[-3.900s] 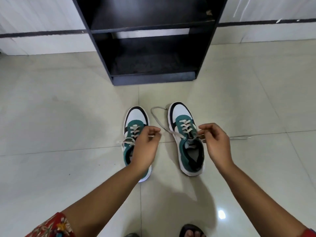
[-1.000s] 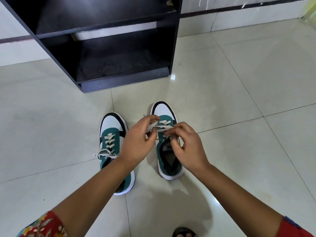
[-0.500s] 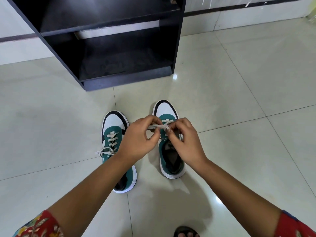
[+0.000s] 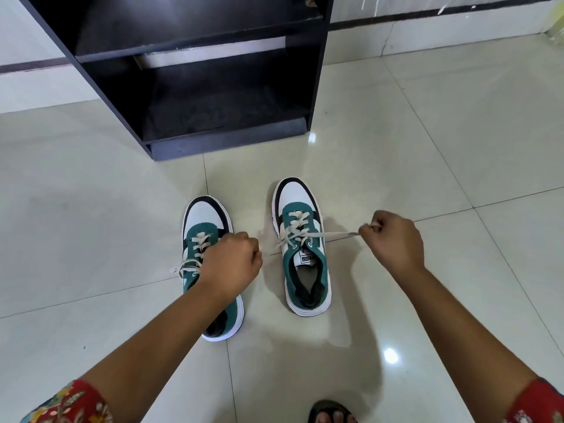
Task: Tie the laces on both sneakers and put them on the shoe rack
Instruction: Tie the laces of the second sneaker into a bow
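Laces pulled taut over right sneaker (image 4: 305, 257).
Left grip (image 4: 229, 264) and right grip (image 4: 393, 239) each pinch a lace (image 4: 335, 235) end either side; rack (image 4: 195, 71) beyond.

My left hand (image 4: 230, 264) bare: no ring, no watch, no band at wrist. My right hand (image 4: 393, 239) likewise unadorned. Both forearms bare to near elbow. Left sleeve (image 4: 70, 403) at 7 o'clock of view: red fabric, busy floral print in yellow, green, blue. Right sleeve (image 4: 537, 401) at 5 o'clock: same red cloth, dark bluish trim along hem, bit of floral print at frame edge. My toes (image 4: 331, 418) at 6 o'clock, in dark open-toe sandal (image 4: 328, 406), mostly cut off by frame.
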`<action>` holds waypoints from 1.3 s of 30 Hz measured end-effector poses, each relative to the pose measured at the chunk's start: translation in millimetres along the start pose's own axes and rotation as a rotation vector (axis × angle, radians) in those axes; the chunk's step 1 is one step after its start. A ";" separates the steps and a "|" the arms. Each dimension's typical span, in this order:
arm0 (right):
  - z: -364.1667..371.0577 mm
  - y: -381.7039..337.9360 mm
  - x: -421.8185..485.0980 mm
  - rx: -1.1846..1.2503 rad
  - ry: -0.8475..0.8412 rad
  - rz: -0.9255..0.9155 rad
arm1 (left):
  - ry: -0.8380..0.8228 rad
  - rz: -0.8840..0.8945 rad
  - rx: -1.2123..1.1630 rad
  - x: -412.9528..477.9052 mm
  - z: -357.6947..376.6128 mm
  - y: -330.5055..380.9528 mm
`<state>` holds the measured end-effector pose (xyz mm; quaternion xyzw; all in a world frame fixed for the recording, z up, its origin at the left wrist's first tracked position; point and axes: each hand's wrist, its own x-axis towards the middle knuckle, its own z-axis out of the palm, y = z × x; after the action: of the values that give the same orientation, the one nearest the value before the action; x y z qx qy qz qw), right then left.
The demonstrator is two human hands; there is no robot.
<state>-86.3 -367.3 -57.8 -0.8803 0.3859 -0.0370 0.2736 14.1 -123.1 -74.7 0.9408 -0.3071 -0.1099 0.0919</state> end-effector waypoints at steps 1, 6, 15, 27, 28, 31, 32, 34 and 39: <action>1.0 7.5 -0.7 -0.150 -0.059 0.023 | -0.078 0.016 0.086 0.4 1.3 3.0; 10.8 20.4 -4.2 -0.602 -0.497 0.042 | -0.167 0.062 -0.074 2.9 2.3 14.1; 24.7 -24.5 -18.5 -0.008 -0.291 -0.271 | 0.045 0.132 -0.264 12.1 7.3 28.4; 10.7 -13.4 -15.8 0.163 -0.322 -0.049 | 0.051 0.136 -0.059 9.3 1.6 25.5; 6.3 -9.0 -14.0 0.128 -0.304 -0.023 | 0.062 0.120 -0.024 7.6 0.4 20.9; 2.9 1.6 -12.3 -0.029 -0.416 0.027 | 0.006 0.067 0.063 1.8 0.8 11.8; 6.4 2.7 -13.7 -0.074 -0.480 0.007 | -0.038 0.064 0.065 0.1 3.1 12.7; 14.5 1.3 -19.1 -0.121 -0.502 -0.092 | -0.052 0.085 -0.016 -1.6 7.4 18.9; 21.7 -16.0 -29.3 0.025 -0.324 -0.330 | 0.095 0.149 -0.224 1.6 9.6 29.6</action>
<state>-90.3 -328.1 -63.7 -0.9224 0.1874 0.0559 0.3332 -3.6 -148.6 -77.1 0.9033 -0.3574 -0.0916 0.2189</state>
